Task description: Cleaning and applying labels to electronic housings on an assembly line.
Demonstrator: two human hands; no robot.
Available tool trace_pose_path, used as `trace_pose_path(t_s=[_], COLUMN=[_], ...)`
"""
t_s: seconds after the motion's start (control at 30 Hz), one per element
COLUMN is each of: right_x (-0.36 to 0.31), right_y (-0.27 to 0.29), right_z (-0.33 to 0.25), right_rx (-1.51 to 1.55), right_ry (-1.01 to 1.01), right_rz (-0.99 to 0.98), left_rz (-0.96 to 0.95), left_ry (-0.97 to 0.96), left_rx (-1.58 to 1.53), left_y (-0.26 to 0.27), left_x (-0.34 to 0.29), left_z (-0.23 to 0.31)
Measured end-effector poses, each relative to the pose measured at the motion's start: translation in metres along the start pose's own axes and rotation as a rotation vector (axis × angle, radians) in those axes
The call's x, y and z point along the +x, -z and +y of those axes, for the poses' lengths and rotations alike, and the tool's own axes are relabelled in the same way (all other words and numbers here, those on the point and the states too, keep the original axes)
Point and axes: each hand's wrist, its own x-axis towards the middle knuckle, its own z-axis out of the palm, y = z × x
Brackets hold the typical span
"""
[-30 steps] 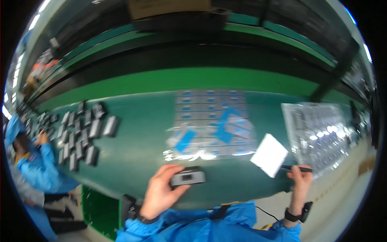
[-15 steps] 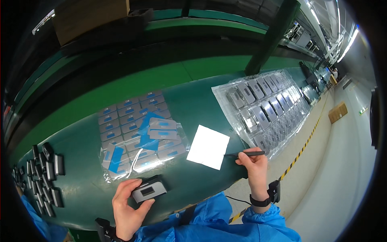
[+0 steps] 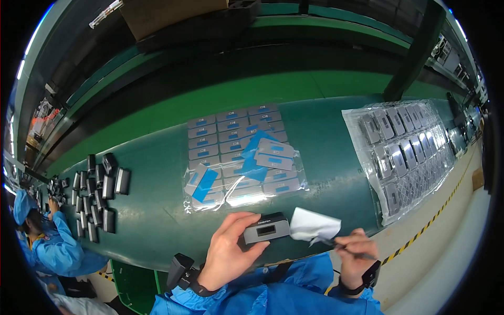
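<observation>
Grey device (image 3: 266, 231) is gripped in the left hand (image 3: 229, 253), at the near side of the desk (image 3: 152, 168). The right hand (image 3: 358, 254) pinches dark tweezers (image 3: 328, 242). White sheet (image 3: 316, 224), earlier flat and well apart, is now bent just beside the device, so both are brought together.

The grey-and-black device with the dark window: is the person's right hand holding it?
No, the left hand grips the grey-and-black device, while the right hand holds a slim dark tool.
</observation>
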Motion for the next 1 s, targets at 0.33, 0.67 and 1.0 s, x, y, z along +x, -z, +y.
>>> trace_pose_path(t_s=[0.33, 0.67, 1.0], right_x=[0.012, 0.012, 0.01], right_y=[-0.051, -0.055, -0.067], right_z=[-0.01, -0.011, -0.014], right_rx=[-0.181, -0.312, -0.24], right_ry=[0.275, 0.321, 0.3], right_rz=[-0.315, -0.278, -0.301], left_rz=[0.022, 0.037, 0.029], left_ry=[0.023, 0.017, 0.04], left_rx=[0.078, 0.09, 0.053], left_y=[-0.003, -0.006, -0.007], left_x=[-0.004, -0.007, -0.007], left_z=[0.003, 0.001, 0.004])
